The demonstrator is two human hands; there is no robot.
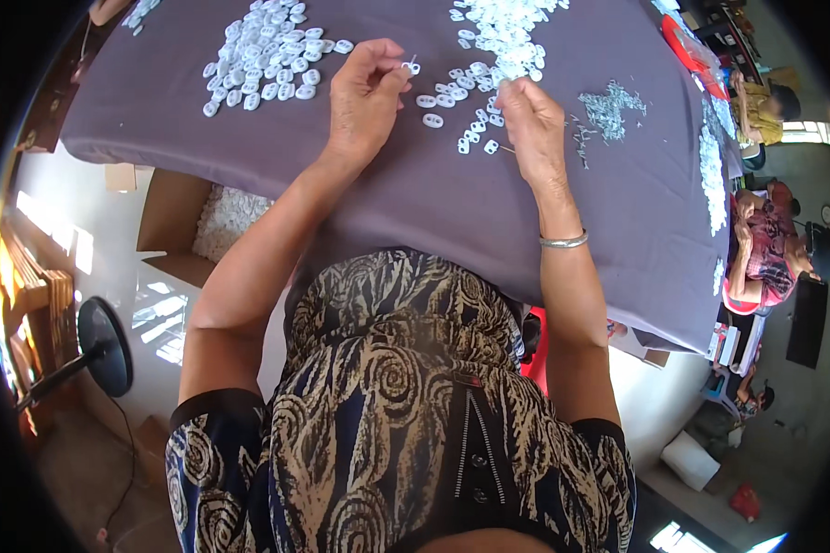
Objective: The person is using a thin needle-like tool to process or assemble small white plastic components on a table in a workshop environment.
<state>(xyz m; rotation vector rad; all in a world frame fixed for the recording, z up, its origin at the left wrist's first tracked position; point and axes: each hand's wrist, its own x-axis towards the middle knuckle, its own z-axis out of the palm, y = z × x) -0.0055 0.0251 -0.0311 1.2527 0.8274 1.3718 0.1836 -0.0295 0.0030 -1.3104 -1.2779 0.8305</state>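
Note:
My left hand is pinched around a small white oval plastic piece, with a thin pin standing up from it. To the right, the fingertips of my right hand are pressed together; what they hold, if anything, is too small to make out. Below those fingers lie several loose white pieces with two dark holes. A thin yellowish stick shows beside the right palm. Just right of that hand a heap of small metal pins is spread on the cloth.
A grey-brown cloth covers the table. White oval pieces are piled at the left, more at the far middle. An open cardboard box of white pieces stands below the left edge. Other people sit along the right side.

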